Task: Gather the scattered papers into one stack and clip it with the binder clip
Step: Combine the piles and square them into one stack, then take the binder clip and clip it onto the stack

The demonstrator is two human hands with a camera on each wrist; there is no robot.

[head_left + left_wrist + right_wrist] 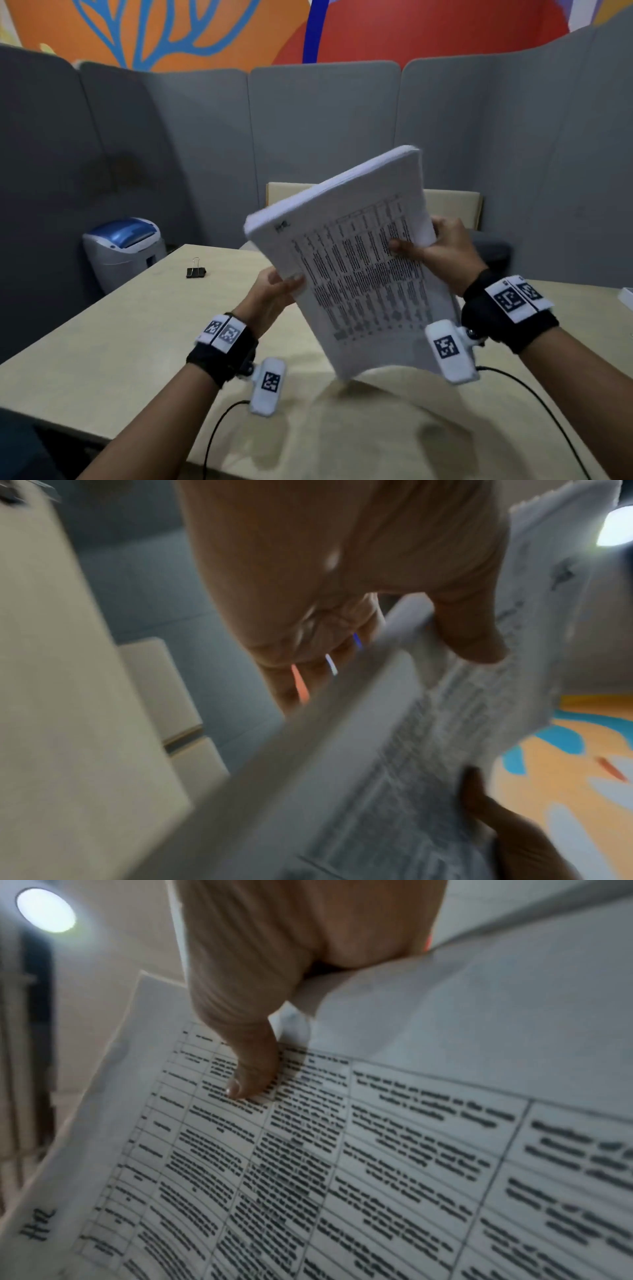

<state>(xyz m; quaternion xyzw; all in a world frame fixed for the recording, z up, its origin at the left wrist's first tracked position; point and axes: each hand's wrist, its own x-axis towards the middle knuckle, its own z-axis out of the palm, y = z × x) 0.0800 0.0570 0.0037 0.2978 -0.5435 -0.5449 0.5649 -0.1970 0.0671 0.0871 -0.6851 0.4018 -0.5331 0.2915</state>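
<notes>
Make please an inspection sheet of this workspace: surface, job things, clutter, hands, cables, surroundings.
Surface: beige table.
Job's things: paper stack gathered, held tilted above the table; binder clip lying unused far left.
Clutter: white object at right edge, cannot identify.
Hands: left hand grips the stack's left edge; right hand grips the right edge, thumb on top.
Cables: black cables from the wrist cameras.
Surroundings: grey partitions, shredder-like bin, mural.
</notes>
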